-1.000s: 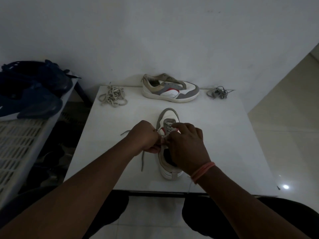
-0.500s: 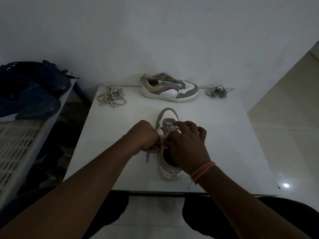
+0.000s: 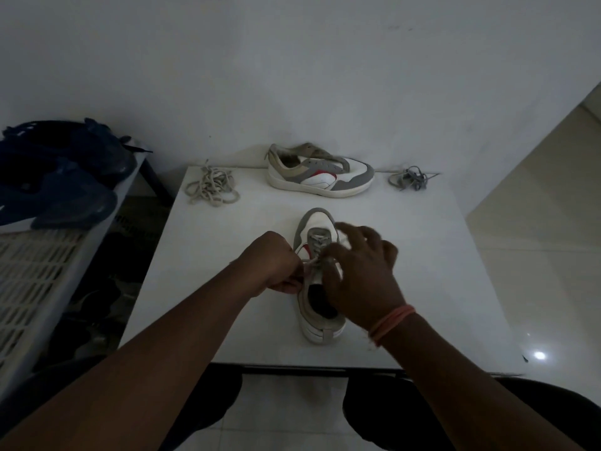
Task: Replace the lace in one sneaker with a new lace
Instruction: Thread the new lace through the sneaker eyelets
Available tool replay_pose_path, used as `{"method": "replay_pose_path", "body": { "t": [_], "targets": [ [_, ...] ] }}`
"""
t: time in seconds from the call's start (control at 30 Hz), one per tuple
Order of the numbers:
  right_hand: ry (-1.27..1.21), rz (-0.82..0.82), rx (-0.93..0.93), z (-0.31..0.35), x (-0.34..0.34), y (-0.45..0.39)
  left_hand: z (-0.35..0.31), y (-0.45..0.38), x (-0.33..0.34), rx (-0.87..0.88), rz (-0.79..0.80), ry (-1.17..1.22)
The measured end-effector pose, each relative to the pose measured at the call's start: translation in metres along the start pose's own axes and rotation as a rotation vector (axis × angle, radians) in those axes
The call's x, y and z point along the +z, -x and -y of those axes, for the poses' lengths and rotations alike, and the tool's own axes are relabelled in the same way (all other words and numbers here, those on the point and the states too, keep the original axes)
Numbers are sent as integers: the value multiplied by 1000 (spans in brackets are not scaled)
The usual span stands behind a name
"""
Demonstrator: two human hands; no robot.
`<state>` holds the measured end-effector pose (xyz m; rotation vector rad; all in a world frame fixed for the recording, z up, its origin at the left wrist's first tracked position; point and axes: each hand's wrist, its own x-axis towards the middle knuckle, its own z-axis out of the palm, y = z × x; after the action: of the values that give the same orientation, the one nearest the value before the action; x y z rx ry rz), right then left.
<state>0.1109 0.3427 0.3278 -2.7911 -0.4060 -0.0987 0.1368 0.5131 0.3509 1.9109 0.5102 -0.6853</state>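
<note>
A white and grey sneaker [image 3: 317,222] lies toe away from me in the middle of the white table [image 3: 208,255]. A grey lace [image 3: 318,239] crosses its lower eyelets. My left hand [image 3: 271,263] is curled at the shoe's left side and pinches the lace there. My right hand [image 3: 361,271] hovers over the tongue and right side with fingers spread and blurred; thumb and forefinger seem to hold the lace near the eyelets. The lace's loose ends are hidden by my hands.
A second, unlaced sneaker [image 3: 320,170] lies on its side at the table's back edge. A beige lace pile [image 3: 211,187] sits back left, a grey lace pile [image 3: 409,179] back right. Left of the table stands a white crate rack [image 3: 39,275] with blue shoes [image 3: 55,177].
My right hand's fingers have opened out and lifted toward the toe. The loose lace end that trailed left of the shoe is no longer in sight. My left hand stays put.
</note>
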Motion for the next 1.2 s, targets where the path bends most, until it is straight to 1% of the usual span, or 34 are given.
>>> {"method": "replay_pose_path", "body": {
  "t": [0.07,0.1,0.17,0.2,0.23,0.27,0.33,0.37,0.4,0.47,0.5,0.57,0.63,0.73,0.83,0.87,0.93,1.07,1.2],
  "targets": [
    [58,31,-38,5,5,-2,1,0,-1,-1,-3,7],
    [32,13,-15,3,3,-5,2,1,-1,0,-3,11],
    [-52,-141,100,-9,-5,-11,2,2,-1,3,-3,12],
    [-64,-227,191,-21,-11,-16,1,2,-1,3,-3,5],
    [-58,-266,289,-34,-19,-20,0,3,-1,2,-2,-3],
    [-48,-232,385,-46,-26,-22,-1,3,-2,2,-1,-11],
    [-80,-57,525,-60,-29,-22,-1,3,-1,10,-2,-42],
    [-116,8,534,-59,-27,-19,-2,4,1,25,-5,-72],
    [-140,27,490,-54,-23,-15,-2,4,4,62,-27,-128],
    [-197,7,306,-39,-16,-8,-3,2,12,190,-130,-285],
    [-242,23,207,-31,-13,-6,-4,2,16,258,-182,-348],
    [-326,110,115,-17,-6,-6,-2,0,23,356,-225,-410],
    [-329,139,121,-8,3,-5,1,-4,24,401,-242,-424],
    [-320,77,202,-12,9,-5,5,-7,18,463,-263,-507],
    [-449,47,370,-28,6,-12,7,-9,13,486,-234,-572],
    [-500,70,422,-31,4,-13,9,-9,13,498,-234,-592],
    [-555,112,471,-33,4,-15,12,-8,16,560,-273,-652],
    [-611,129,480,-31,9,-15,19,-2,27,734,-377,-790],
    [-451,113,399,-28,9,-13,19,-4,36,867,-553,-932]
  ]
}}
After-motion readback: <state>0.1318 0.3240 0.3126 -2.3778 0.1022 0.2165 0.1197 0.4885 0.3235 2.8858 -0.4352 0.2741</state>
